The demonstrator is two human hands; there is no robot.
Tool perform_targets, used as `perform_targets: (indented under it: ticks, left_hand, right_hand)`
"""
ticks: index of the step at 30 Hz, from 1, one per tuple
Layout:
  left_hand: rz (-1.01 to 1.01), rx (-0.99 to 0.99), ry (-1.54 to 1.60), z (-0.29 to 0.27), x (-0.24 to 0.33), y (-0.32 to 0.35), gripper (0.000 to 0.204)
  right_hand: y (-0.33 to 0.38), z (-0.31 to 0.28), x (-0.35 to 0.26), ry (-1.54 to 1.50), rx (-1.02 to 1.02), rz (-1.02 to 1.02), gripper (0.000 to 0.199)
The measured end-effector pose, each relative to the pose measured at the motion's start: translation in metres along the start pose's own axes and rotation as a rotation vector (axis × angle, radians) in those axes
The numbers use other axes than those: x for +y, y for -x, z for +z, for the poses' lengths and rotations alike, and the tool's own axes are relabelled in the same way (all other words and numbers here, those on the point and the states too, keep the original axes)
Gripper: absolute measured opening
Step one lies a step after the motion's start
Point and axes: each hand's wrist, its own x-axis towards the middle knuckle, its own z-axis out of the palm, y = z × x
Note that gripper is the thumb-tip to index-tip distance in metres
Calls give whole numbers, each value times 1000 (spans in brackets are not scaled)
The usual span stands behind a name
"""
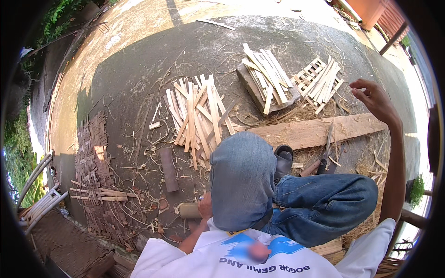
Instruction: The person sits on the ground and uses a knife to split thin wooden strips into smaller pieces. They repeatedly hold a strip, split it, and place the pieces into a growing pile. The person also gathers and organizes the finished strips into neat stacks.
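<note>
My left hand [205, 205] is low beside my raised knee, against the end of a short tan cylinder of wood or bamboo [189, 211]. The knee hides most of its fingers, so I cannot tell whether they grip it. Off to the right, my right hand [371, 95] is raised, fingers loosely bent and apart, with nothing in them. Below that hand lies a long wooden plank [320, 129] strewn with shavings. A long-bladed knife [328, 143] leans against the plank's near edge, beside my dark shoe [283, 161].
Pale wooden strips [197, 116] lie in a loose heap ahead. More strips [268, 74] rest on a stone block [250, 85], others on a slatted piece [311, 74]. A brown cylinder [169, 169] and a woven mat [92, 162] are to the left. Thin shavings litter the concrete.
</note>
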Motion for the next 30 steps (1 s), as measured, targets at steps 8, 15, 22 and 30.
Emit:
perform_targets:
  ticks: [8,15,22,30]
  left_hand:
    - [-61,-35,-79,-10,14,0,14]
    - [-120,-165,-101,-14,13,4,20]
    - [-177,-203,-38,-31,19,-14,25]
    - [-226,-9,200,-47,15,-120,31]
  right_hand:
    - [-121,65,-134,97,-149,-209,27]
    - [-206,256,-175,-89,-341,-287,29]
    - [-182,449,-207,-259,-199,88,43]
    - [-163,496,-154,-1167,-73,302,29]
